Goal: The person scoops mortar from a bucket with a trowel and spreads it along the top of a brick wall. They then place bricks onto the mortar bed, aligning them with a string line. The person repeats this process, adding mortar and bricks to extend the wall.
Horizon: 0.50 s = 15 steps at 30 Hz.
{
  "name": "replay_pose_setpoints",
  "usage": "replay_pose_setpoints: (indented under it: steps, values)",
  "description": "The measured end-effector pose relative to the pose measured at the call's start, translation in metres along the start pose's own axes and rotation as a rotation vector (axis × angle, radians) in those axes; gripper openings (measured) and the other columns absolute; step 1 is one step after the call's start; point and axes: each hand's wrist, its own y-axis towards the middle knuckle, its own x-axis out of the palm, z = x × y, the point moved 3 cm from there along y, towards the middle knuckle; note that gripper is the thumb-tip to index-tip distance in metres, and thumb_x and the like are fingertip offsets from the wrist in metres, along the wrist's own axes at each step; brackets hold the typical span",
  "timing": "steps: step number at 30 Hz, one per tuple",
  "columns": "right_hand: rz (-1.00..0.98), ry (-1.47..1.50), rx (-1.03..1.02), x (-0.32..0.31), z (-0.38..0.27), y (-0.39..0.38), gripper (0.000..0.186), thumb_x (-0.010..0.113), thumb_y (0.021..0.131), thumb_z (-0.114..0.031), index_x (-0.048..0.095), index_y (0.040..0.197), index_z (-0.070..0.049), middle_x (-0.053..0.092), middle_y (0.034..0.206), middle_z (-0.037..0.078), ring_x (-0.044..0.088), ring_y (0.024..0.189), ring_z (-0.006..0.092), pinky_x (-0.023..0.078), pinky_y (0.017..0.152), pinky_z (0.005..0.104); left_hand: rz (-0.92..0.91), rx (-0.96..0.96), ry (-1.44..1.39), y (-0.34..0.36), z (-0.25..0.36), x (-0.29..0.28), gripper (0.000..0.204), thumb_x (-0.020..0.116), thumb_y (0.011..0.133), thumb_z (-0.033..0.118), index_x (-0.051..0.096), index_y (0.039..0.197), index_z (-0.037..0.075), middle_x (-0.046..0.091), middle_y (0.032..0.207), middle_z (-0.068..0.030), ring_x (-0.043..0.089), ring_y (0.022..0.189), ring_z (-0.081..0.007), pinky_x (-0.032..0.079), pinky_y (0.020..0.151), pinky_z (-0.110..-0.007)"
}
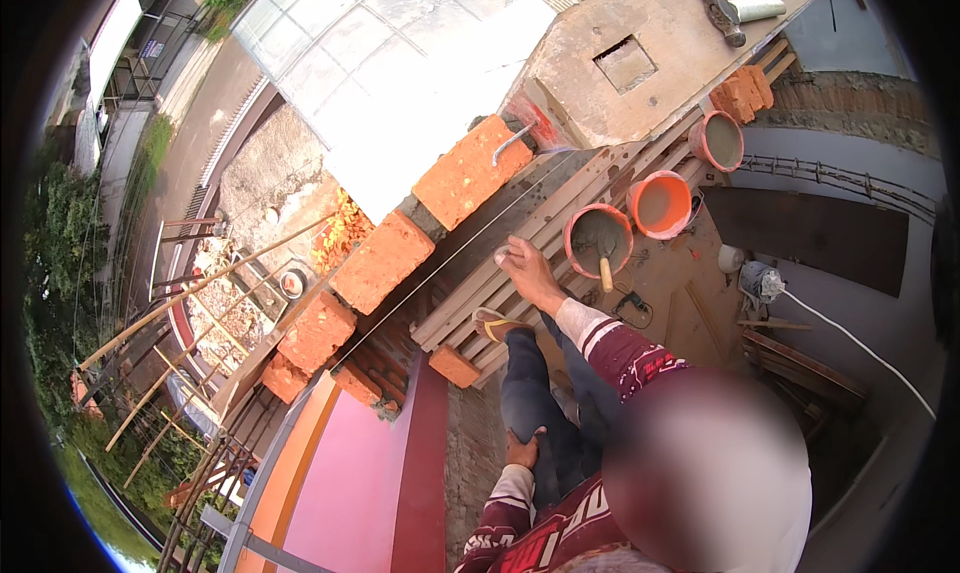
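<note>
My right hand (530, 271) is raised over the wooden planks beside the brick wall, its fingers curled closed. Whatever it may hold is hidden. My left hand (521, 449) rests on my dark trouser leg with its fingers apart. Ahead runs a stepped row of orange bricks (383, 261) with grey mortar in the joints. A taut string (455, 256) passes along the row, and a bent metal rod (512, 143) lies on the top brick. Right of my right hand, a trowel (606, 273) with a wooden handle stands in a mortar bucket (570, 256).
Two more orange buckets (661, 204) hold grey stuff. A hammer (716, 9) lies on the concrete slab (580, 98). Beneath my feet are long planks (560, 205). Bamboo poles (200, 288) and a drop lie beyond the wall. A white cable (860, 348) crosses the right side.
</note>
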Motion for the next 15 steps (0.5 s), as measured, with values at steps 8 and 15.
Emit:
replay_pose_setpoints:
  steps: [8,15]
  values:
    - [-0.399,-0.591,0.685,-0.125,0.190,-0.129,0.106,0.052,0.090,-0.074,0.031,0.156,0.007,0.030,0.160,0.032,0.029,0.151,0.0414,0.023,0.125,0.0417,-0.167,-0.001,0.007,0.030,0.014,0.008,0.136,0.077,0.068,0.076,0.014,0.160,-0.002,0.044,0.150,-0.0349,0.049,0.138,-0.0449,0.043,0.113,-0.044]
    - [-0.565,-1.014,0.616,-0.101,0.186,-0.115,0.099,0.041,0.095,-0.075,0.049,0.142,0.012,0.046,0.149,0.033,0.042,0.143,0.0424,0.034,0.119,0.0438,-0.177,-0.047,0.017,0.047,0.010,0.021,0.127,0.076,0.070,0.076,0.023,0.156,-0.001,0.050,0.145,-0.0341,0.052,0.133,-0.0473,0.044,0.112,-0.047]
